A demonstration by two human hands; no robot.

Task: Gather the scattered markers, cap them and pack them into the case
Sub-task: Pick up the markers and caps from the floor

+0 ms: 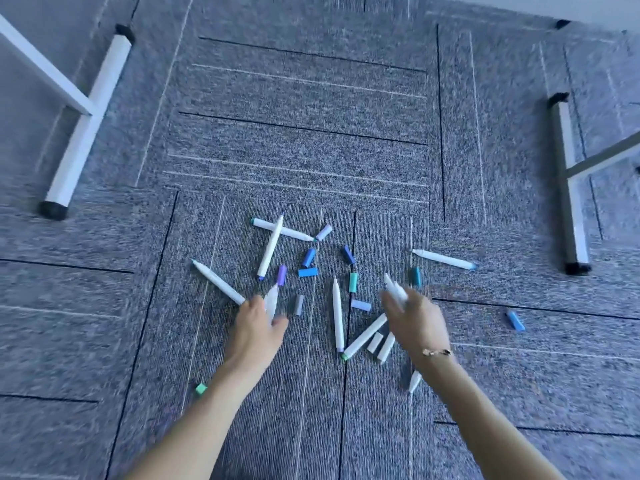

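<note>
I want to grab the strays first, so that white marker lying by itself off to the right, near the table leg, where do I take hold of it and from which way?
Pinch the lone marker at mid-barrel from above, fingers closing across its width. It lies flat on the carpet, nearly crosswise, with nothing touching it, and the right hand is probably the handier one.

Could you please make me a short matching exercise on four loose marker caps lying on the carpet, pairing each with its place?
Caps:
1. green cap
2. purple cap
3. teal cap
4. blue cap

Places:
A. far right, alone
B. beside the left forearm
C. just above the left hand
D. between the two hands, farther away

Pairs: 1-B, 2-C, 3-D, 4-A
</note>
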